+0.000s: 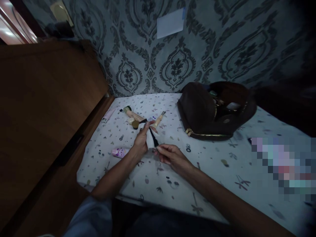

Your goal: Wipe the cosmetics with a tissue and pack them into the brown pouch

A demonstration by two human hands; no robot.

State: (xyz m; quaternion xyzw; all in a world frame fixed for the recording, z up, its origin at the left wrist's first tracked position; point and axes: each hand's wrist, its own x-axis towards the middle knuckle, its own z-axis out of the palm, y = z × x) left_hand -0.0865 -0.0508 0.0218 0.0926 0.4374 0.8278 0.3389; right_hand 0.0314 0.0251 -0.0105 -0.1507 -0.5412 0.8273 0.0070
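My left hand (142,137) is closed around a small white and black item (151,140), perhaps a pouch or cloth, above the patterned white cover. The fingers of my right hand (170,156) pinch the lower end of its black edge. Beyond my left hand lie a beige tube (134,115), a small jar with a gold-brown lid (135,124) and a slim beige tube with a silvery tip (159,119). Beside my left forearm rests a pink patterned tube (119,152), partly hidden by the arm.
An open dark brown bag (202,113) with small things inside stands at the back right. A pale pink tube (108,114) lies near the left edge of the cover (153,184). Wooden furniture (49,98) stands on the left, a patterned wall (153,59) behind.
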